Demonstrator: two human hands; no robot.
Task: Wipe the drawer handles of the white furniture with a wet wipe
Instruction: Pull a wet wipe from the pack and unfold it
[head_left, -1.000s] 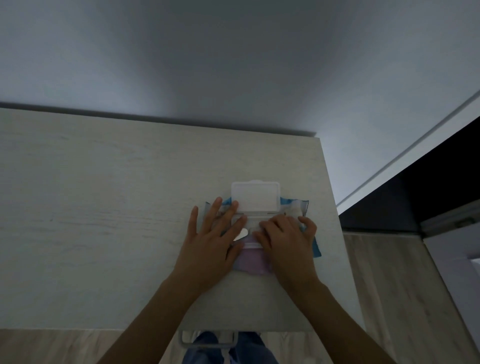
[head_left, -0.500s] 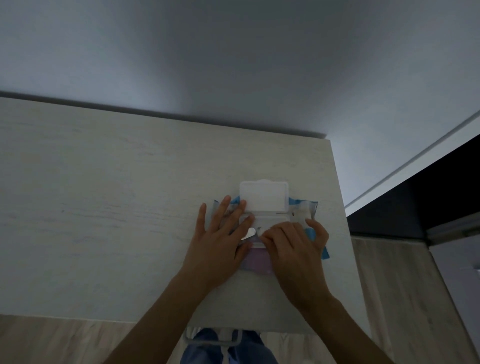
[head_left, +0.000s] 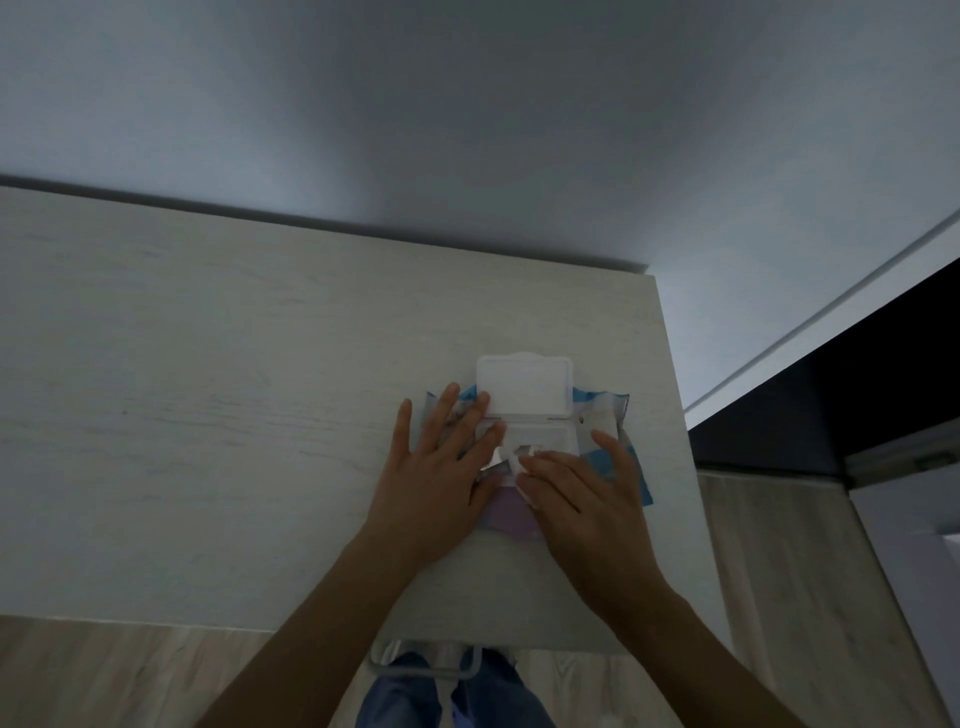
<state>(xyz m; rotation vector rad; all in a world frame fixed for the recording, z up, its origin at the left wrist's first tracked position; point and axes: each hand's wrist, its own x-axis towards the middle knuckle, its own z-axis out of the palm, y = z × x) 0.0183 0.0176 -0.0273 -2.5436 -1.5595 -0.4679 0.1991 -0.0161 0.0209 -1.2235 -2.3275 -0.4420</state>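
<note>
Dim light; view down onto the top of the white furniture (head_left: 208, 415), right end. Wet wipe pack (head_left: 605, 423) lies flat near the right edge, its white flip lid (head_left: 524, 384) thrown open toward the wall. Left hand (head_left: 436, 483) rests flat on the pack's left half, fingers straight and spread, pinning it and gripping nothing. Right hand (head_left: 582, 499) sits at the dispenser opening (head_left: 540, 439). Its thumb and forefinger look to be pinching a small white tip of wet wipe (head_left: 519, 461), barely out of the slot. 1 drawer handle (head_left: 415, 673), a pale loop, shows below the front edge, just ahead of the person's jeans; untouched, other handles out of view. Judgement: the step in hand is drawing 1 wipe; wiping not begun. Risks: the pinch is on a small damp corner, so the fingers could slip off, or the corner could tear if pulled fast. On a low-angle pull, the next sheets may string out, 2 or 3 together. If the left hand lifts early, the light pack will likely ride up with the wipe. The pack sits close to the right edge, so a sideways tug could drag it off onto the floor. A lid left open would dry out the pack.
</note>
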